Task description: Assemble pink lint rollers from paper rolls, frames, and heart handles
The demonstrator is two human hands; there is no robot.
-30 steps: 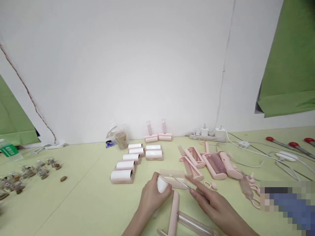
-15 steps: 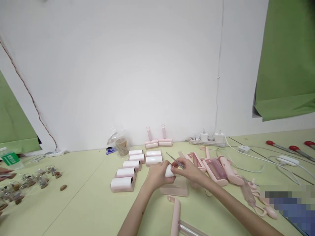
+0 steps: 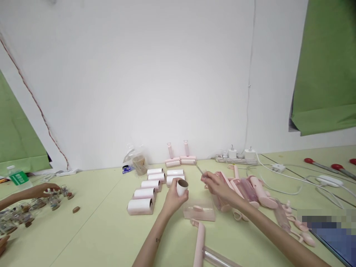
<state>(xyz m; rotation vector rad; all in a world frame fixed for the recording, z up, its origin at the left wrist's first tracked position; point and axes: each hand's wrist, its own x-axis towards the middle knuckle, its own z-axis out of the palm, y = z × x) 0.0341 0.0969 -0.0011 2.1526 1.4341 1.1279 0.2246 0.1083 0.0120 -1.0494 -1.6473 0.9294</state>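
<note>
Tube (image 3: 182, 190), just one, fills left hand (image 3: 174, 198); seven rolls (image 3: 140, 206) lie beyond.

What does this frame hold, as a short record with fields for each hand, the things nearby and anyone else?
left hand: grips a white roll, its open end showing
right hand: holds a thin metal tool, apart from the roll
in front of hands: clear cover; pink frame with a clear handle
left side: white rolls in two columns
right side: pink parts in a pile
by the wall: two pink rollers, power strip
other people: hand among small glass jars, far left
</note>
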